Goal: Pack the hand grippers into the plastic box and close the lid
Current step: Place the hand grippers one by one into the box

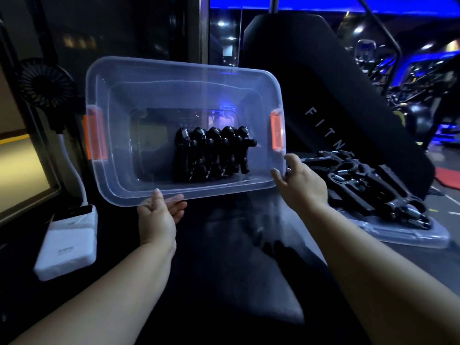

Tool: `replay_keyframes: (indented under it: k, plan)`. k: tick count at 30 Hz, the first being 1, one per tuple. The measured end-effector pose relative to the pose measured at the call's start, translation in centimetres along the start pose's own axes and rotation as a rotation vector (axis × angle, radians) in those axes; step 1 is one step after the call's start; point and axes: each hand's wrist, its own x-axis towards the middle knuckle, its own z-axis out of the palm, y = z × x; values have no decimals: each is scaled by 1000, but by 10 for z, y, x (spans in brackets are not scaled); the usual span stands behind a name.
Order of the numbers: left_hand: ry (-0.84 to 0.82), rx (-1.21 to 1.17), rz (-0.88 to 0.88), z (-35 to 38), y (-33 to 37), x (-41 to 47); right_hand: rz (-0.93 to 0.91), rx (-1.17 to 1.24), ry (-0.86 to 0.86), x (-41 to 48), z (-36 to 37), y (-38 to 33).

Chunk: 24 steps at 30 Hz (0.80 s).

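Pinching the plastic box (pixel 149 78) by its near rim, left hand (pixel 156 217); right hand (pixel 301 180) spread beside its corner; hand grippers (pixel 211 153) beyond both.

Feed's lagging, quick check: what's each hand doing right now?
Left hand: grips the plastic box by its near rim.
Right hand: open, at the plastic box's right corner; contact unclear.

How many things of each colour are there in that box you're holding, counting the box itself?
Clear box: 1
Black hand grippers inside: 5
Orange latches: 2
Total: 8
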Motion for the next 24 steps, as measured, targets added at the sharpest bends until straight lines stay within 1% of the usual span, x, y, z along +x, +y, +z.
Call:
replay_keyframes:
  k: [3,6,8,10,13,15,24]
  plan:
    - [-7,8,15,1,2,-4,91,-44,-3,-10,-7,34]
    - [-8,20,24,2,2,-5,174,-202,-4,-17,-13,66]
    - [-6,24,20,2,0,-3,251,-293,-41,-19,-17,84]
    - [-3,34,17,1,-2,-1,343,-322,-77,-20,-19,97]
    - [0,36,21,1,-1,-2,471,-278,-93,-23,-19,110]
    - [-1,38,27,2,0,-4,525,-222,-109,-25,-18,113]
    - [-1,38,35,2,-1,-3,542,-179,-138,-20,-18,120]
